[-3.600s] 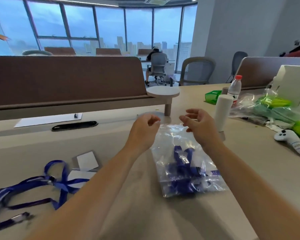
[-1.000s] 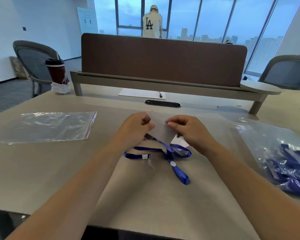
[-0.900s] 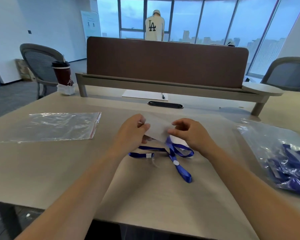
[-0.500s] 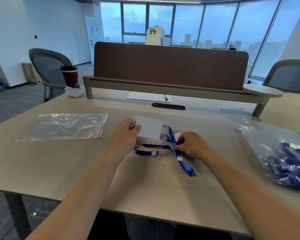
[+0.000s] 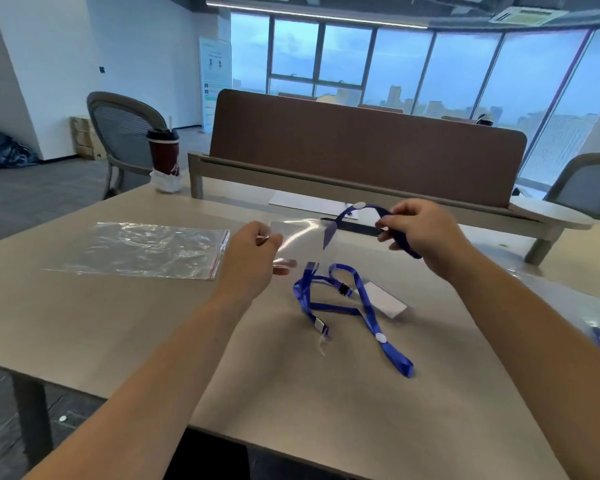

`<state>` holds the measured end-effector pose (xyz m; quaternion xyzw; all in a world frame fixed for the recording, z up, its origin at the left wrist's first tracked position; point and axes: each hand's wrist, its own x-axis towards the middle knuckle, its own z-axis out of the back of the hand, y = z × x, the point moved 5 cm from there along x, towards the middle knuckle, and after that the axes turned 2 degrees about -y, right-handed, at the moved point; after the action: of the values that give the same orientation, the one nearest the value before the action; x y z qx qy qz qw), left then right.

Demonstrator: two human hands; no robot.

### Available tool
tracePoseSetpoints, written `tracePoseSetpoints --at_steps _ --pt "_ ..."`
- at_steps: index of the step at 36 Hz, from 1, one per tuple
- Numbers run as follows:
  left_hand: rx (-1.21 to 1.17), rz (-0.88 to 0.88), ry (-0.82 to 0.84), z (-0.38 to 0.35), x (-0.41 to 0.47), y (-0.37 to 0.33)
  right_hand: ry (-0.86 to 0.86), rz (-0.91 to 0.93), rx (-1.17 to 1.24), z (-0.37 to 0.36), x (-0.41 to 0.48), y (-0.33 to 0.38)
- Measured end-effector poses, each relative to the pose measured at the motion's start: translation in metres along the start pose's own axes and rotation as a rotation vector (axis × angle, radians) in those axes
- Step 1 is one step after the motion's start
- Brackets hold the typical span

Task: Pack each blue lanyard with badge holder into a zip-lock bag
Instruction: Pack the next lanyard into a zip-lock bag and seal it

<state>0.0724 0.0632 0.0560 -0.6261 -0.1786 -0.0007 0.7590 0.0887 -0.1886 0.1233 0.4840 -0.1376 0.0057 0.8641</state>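
Head camera shows the beige table [image 5: 118, 323] across the lower frame, an empty zip-lock bag [image 5: 142, 249] flat at centre left, and a loose blue lanyard [image 5: 361, 306] at centre. Above it, the left hand [image 5: 253, 258] pinches the left edge of the clear badge holder [image 5: 302, 237]. The right hand [image 5: 423, 233] is closed around the holder's strap [image 5: 364, 211], to the right of the holder.

On my screen the table [image 5: 118, 323] is matt, smooth, wood-look. The zip-lock bag [image 5: 142, 249] is clear glossy plastic, wrinkled. The lanyard [image 5: 368, 310] looks like blue woven cloth, slightly shiny; the badge holder [image 5: 302, 237] is clear glossy plastic. The divider [image 5: 361, 147] seems matt brown cloth.
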Motion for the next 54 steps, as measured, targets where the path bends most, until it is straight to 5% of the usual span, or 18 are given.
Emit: tracePoseSetpoints --at_steps 7,18,26,39,54 --pt "-0.038 0.006 -0.001 0.003 0.008 -0.003 -0.092 0.046 0.254 0.025 0.010 0.061" --pt "0.011 0.030 0.075 -0.012 0.023 0.001 0.057 0.199 0.121 0.008 0.001 0.107" --pt "-0.106 0.153 0.356 -0.031 0.002 0.006 0.022 -0.007 0.380 -0.015 0.014 0.096" --pt "-0.229 0.224 0.404 -0.047 -0.004 0.007 0.157 -0.330 0.917 -0.042 0.033 0.068" --pt "-0.081 0.179 0.519 -0.043 -0.006 0.012 -0.144 -0.400 0.981 -0.023 0.051 0.028"
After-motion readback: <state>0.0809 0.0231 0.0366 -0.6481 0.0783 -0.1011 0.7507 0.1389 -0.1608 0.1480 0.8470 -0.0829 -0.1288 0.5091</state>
